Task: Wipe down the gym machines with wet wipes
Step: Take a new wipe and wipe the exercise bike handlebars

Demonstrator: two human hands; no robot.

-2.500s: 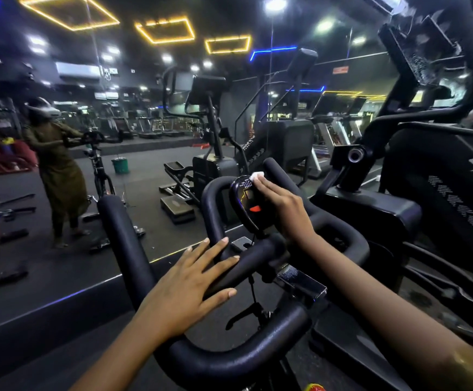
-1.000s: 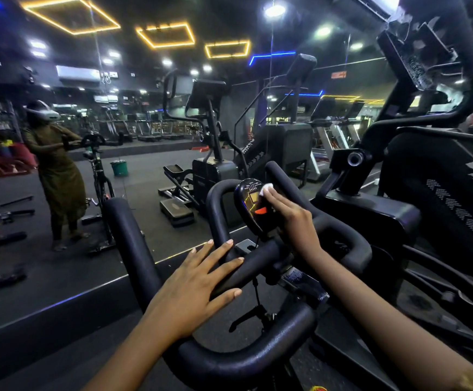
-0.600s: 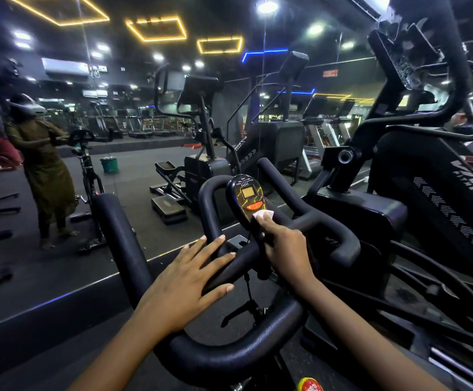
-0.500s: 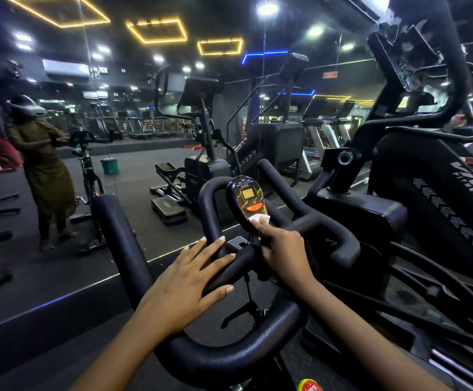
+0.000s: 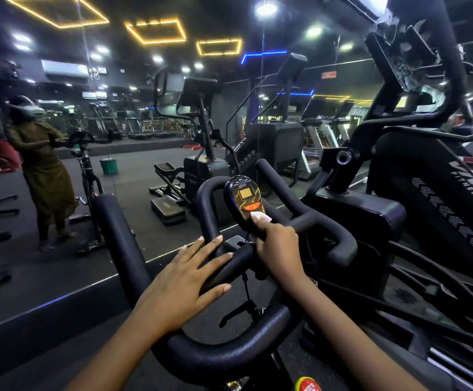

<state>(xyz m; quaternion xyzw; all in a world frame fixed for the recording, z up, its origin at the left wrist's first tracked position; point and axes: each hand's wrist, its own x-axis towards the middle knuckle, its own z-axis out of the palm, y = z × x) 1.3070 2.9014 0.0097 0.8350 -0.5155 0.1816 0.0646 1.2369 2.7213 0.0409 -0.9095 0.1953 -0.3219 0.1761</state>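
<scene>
Nearest, at 6 o'clock: a round red-and-yellow cap point(image 5: 308, 385), cut off by the frame edge, print unreadable. The handlebar point(image 5: 229, 354) of the spin bike, a black padded loop, fills the low centre. Left hand point(image 5: 184, 286) at 7 o'clock: fingers straight and spread, lying flat across the inner crossbar, holding nothing. Right hand point(image 5: 279, 249) just beyond it, at centre: fingers curled round the wet wipe point(image 5: 261, 216). Only a small white corner of the wipe shows past the fingertips; the rest is hidden in the fist. That corner is pressed on the lower edge of the console point(image 5: 243, 197), directly under its orange button. The console's small screen shows nothing legible. A thin cable drops from below the console; its lower end is lost in shadow. At 3 o'clock: a large black elliptical machine point(image 5: 427, 210), top cut off, white lettering on its shroud partly out of frame. At 12 o'clock: a stepper machine point(image 5: 204, 167), dark, details hard to make out. Far, at 9 o'clock: a person point(image 5: 43, 170) in an olive garment and headset at another bike point(image 5: 87, 170); a green bucket point(image 5: 108, 166) stands just right of it. Cannot tell whether this is a mirror reflection.
</scene>
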